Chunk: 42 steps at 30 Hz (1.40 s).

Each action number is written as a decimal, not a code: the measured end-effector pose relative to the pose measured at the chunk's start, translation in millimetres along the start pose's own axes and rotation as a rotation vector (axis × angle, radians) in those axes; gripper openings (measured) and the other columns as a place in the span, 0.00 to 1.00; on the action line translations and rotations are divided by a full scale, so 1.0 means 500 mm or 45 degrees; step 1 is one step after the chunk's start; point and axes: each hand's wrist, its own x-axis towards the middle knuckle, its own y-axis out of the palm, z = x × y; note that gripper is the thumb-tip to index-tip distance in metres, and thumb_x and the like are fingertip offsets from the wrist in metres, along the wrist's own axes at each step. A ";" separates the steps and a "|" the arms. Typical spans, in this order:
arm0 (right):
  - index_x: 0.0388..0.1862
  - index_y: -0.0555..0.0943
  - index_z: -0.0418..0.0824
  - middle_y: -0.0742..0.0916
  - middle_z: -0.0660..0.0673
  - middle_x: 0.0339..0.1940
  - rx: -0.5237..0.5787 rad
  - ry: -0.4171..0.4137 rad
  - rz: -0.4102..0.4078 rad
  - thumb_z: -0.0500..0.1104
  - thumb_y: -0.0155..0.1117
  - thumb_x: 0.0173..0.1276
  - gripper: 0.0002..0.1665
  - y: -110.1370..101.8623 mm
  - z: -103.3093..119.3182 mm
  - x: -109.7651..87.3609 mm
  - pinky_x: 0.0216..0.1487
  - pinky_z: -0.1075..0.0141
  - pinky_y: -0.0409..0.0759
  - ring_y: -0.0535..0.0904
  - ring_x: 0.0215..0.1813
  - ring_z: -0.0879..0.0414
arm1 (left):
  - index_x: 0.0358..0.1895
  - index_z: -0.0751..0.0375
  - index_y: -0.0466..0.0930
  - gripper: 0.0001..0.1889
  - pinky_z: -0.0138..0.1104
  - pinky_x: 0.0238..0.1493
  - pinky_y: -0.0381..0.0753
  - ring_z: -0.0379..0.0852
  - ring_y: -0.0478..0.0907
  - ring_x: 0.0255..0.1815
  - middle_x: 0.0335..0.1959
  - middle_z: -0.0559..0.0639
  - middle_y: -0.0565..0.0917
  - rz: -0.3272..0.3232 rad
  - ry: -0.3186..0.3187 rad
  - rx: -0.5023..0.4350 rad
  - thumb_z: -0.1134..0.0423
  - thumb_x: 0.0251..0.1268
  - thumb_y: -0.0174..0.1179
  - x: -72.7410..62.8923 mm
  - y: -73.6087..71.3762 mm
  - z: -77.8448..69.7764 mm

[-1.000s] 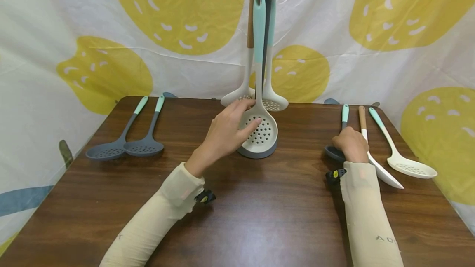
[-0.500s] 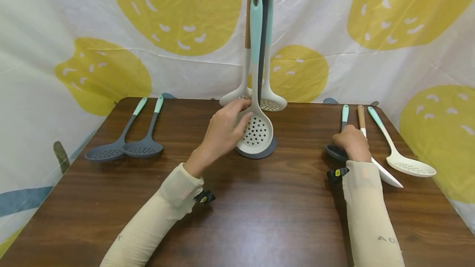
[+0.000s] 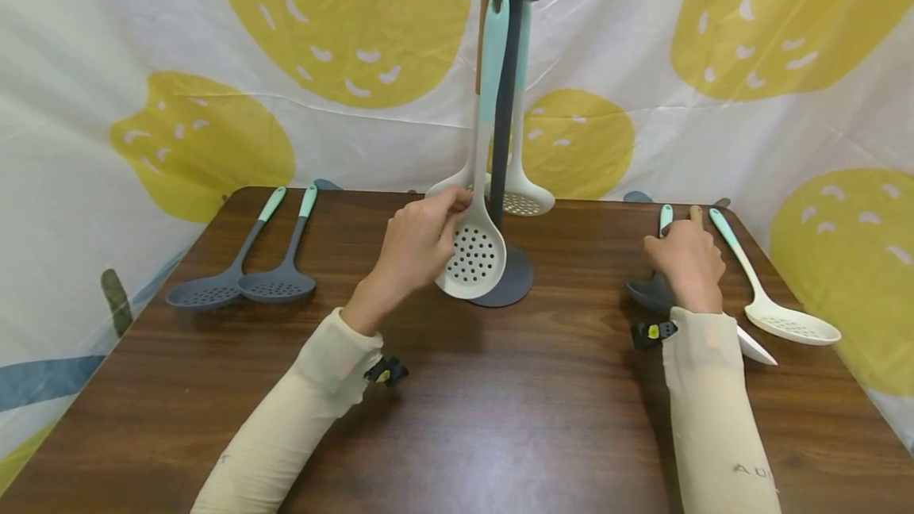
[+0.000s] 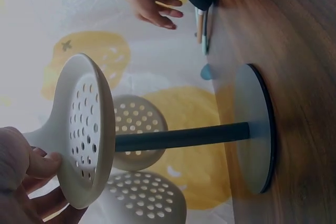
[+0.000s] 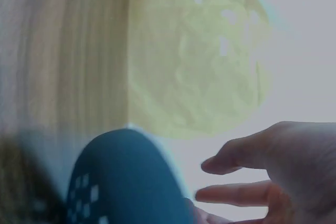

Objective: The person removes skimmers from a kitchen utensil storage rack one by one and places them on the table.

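Observation:
A white skimmer (image 3: pixel 473 256) with a mint handle hangs at the front of the dark utensil stand (image 3: pixel 503 113), its bowl swung left of the stand's round base. With thumb and fingers, my left hand (image 3: pixel 417 240) pinches the bowl's edge near the neck; the left wrist view shows that grip (image 4: pixel 44 166). At the right, my right hand (image 3: pixel 687 260) is above a grey skimmer (image 3: pixel 646 290) with a mint handle. The right wrist view shows its fingers (image 5: pixel 236 193) apart, beside the grey skimmer's bowl (image 5: pixel 126 177), holding nothing.
Two more white skimmers (image 3: pixel 527 195) hang behind on the stand. Two grey skimmers (image 3: pixel 274 284) lie at the table's left. A wooden-handled white utensil (image 3: pixel 753 346) and a white slotted one (image 3: pixel 793 322) lie right. A patterned cloth (image 3: pixel 385 141) hangs behind the table.
My left hand has moved left, swinging the white skimmer's bowl away from the stand's base. My right hand has shifted slightly up and right over the grey skimmer.

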 end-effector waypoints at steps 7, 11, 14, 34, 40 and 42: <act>0.65 0.75 0.36 0.82 0.29 0.47 0.071 -0.012 -0.125 0.48 0.47 0.69 0.29 -0.021 0.028 -0.017 0.30 0.51 0.69 0.72 0.37 0.40 | 0.51 0.57 0.83 0.09 0.47 0.30 0.82 0.53 0.89 0.42 0.47 0.52 0.91 -0.011 0.005 0.042 0.67 0.75 0.56 0.001 -0.011 0.003; 0.78 0.67 0.37 0.82 0.24 0.59 0.102 -0.068 -0.197 0.48 0.49 0.70 0.38 -0.033 0.044 -0.022 0.38 0.42 0.75 0.78 0.50 0.30 | 0.49 0.57 0.83 0.08 0.48 0.31 0.82 0.54 0.89 0.41 0.45 0.53 0.92 -0.068 0.020 0.059 0.67 0.74 0.57 0.001 -0.025 0.004; 0.80 0.64 0.38 0.82 0.24 0.62 0.119 -0.094 -0.245 0.48 0.51 0.71 0.39 -0.040 0.055 -0.027 0.47 0.37 0.75 0.77 0.58 0.26 | 0.49 0.58 0.82 0.07 0.49 0.30 0.83 0.55 0.90 0.42 0.46 0.54 0.91 -0.097 0.030 0.060 0.68 0.75 0.56 0.004 -0.040 0.009; 0.68 0.78 0.40 0.87 0.38 0.60 0.507 -0.698 -0.163 0.48 0.61 0.78 0.24 0.003 0.178 -0.070 0.39 0.63 0.85 0.91 0.45 0.47 | 0.50 0.62 0.79 0.07 0.49 0.33 0.77 0.59 0.82 0.35 0.45 0.58 0.88 0.070 -0.238 0.220 0.68 0.77 0.54 0.012 -0.140 0.093; 0.74 0.74 0.43 0.81 0.41 0.71 0.671 -0.884 -0.070 0.47 0.63 0.78 0.29 0.026 0.200 -0.068 0.31 0.73 0.80 0.86 0.30 0.67 | 0.48 0.64 0.77 0.06 0.47 0.39 0.76 0.56 0.75 0.35 0.38 0.60 0.83 0.296 -0.366 0.248 0.71 0.76 0.52 0.005 -0.152 0.136; 0.77 0.70 0.43 0.77 0.42 0.75 0.705 -0.914 0.007 0.46 0.62 0.78 0.31 0.030 0.209 -0.070 0.33 0.71 0.81 0.85 0.30 0.66 | 0.46 0.64 0.76 0.06 0.45 0.37 0.74 0.56 0.73 0.34 0.37 0.60 0.81 0.384 -0.413 0.268 0.71 0.74 0.50 -0.001 -0.157 0.153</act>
